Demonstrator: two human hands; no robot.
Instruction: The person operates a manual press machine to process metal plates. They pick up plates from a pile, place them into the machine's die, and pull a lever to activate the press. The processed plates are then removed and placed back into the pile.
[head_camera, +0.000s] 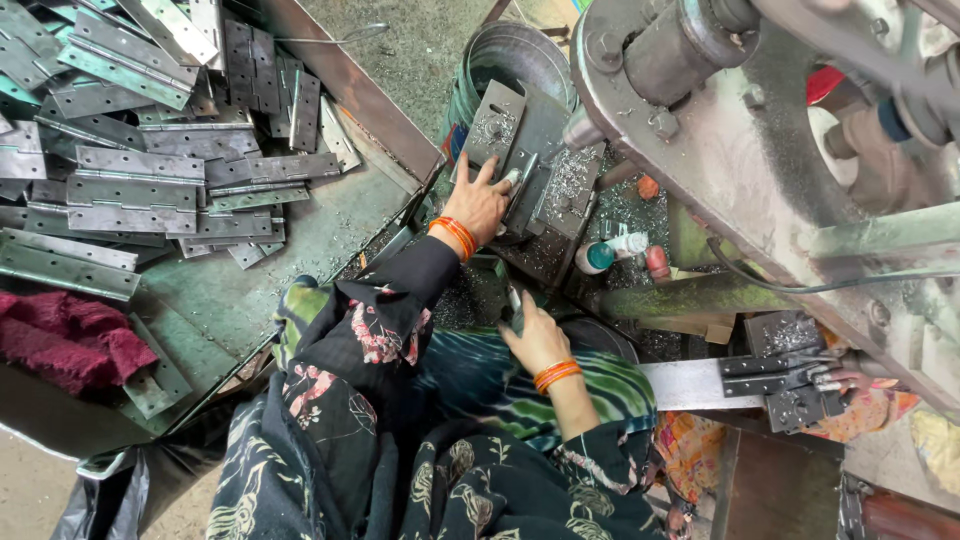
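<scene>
A dull grey metal hinge plate (515, 190), flat and oblong, is pressed onto the machine's die block (545, 160) by the left hand (478, 203), fingers spread open over it. A second small grey piece (513, 305) is gripped in the closed fingers of the right hand (535, 340). Similar hinges (135, 190) are heaped on the green surface (330, 230).

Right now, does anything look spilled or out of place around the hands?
Yes: metal shavings lie scattered over the press bed beside the left hand. The hinges on the green tray sit in a loose, crisscrossed heap.
</scene>
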